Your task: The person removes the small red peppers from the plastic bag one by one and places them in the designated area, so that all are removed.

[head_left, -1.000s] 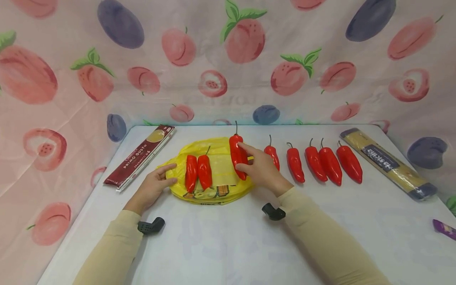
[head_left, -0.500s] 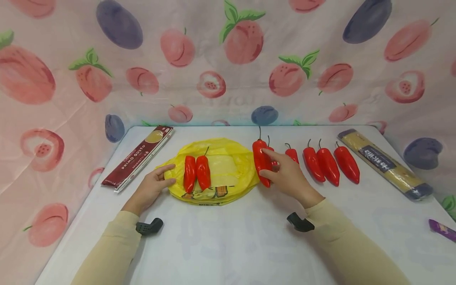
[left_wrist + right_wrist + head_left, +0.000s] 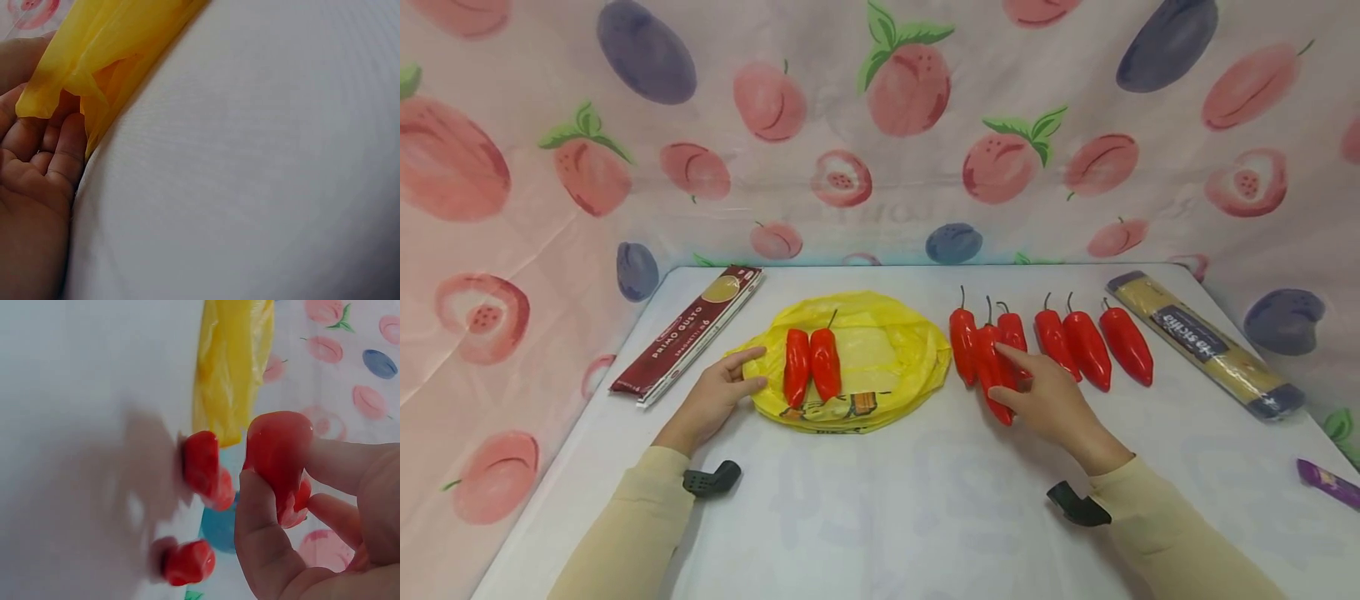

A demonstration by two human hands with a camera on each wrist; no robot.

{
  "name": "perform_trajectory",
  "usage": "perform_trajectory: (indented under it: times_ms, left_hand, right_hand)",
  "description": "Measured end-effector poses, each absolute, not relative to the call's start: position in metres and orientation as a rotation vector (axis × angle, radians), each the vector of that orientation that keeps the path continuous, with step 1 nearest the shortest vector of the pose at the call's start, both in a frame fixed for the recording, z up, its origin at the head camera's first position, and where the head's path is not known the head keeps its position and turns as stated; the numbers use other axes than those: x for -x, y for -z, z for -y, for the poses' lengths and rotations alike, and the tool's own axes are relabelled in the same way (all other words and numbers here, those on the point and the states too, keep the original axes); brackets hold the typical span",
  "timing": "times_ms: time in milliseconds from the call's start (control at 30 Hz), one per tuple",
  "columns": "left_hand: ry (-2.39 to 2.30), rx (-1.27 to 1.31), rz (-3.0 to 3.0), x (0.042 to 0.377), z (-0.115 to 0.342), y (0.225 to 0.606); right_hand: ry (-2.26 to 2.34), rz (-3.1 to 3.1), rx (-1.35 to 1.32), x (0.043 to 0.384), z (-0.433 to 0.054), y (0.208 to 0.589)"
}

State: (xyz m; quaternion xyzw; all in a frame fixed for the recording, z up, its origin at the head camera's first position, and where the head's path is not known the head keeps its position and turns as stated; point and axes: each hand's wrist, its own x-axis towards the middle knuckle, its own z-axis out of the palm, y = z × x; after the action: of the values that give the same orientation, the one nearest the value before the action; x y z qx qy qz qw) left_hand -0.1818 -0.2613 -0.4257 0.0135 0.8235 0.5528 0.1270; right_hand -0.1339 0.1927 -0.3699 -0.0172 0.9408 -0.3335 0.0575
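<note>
My right hand holds a glossy red chili pepper by its middle, thumb on one side and fingers on the other. In the right wrist view, that pepper points its blunt tip at the camera, above the white surface. Just behind it are two more red peppers. My left hand rests at the left edge of a flattened yellow plastic bag, thumb and index finger apart. A fold of the bag covers part of its fingers in the left wrist view. Two peppers lie side by side on the bag.
Several red peppers stand in a row to the right. A maroon spaghetti pack lies at the left, and a clear pasta pack at the far right. A purple wrapper sits near the right edge. Patterned cloth hangs behind the table.
My right hand has carried its pepper rightward from over the bag's right side and lowered it in front of the row. My left hand stays at the bag's edge.
</note>
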Motion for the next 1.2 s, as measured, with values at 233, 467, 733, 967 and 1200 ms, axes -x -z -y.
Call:
perform_trajectory:
  times_ms: [233, 467, 733, 967, 1200]
  left_hand:
    - [-1.575, -0.025, -2.418, 0.181, 0.263, 0.425]
    - [-1.586, -0.033, -2.419, 0.18, 0.263, 0.427]
    - [-1.585, -0.041, -2.423, 0.18, 0.263, 0.428]
    - [-1.573, -0.039, -2.431, 0.181, 0.263, 0.428]
    - [-1.565, -0.053, -2.44, 0.181, 0.261, 0.425]
  right_hand:
    - [1.0, -2.821, 0.047, 0.126, -0.2, 0.379]
    - [0.976, -2.795, 0.012, 0.12, -0.2, 0.388]
    - [0.978, -2.74, -0.07, 0.116, -0.2, 0.392]
    - [0.985, -2.725, -0.098, 0.116, -0.201, 0.396]
    - [0.985, -2.726, -0.104, 0.116, -0.202, 0.397]
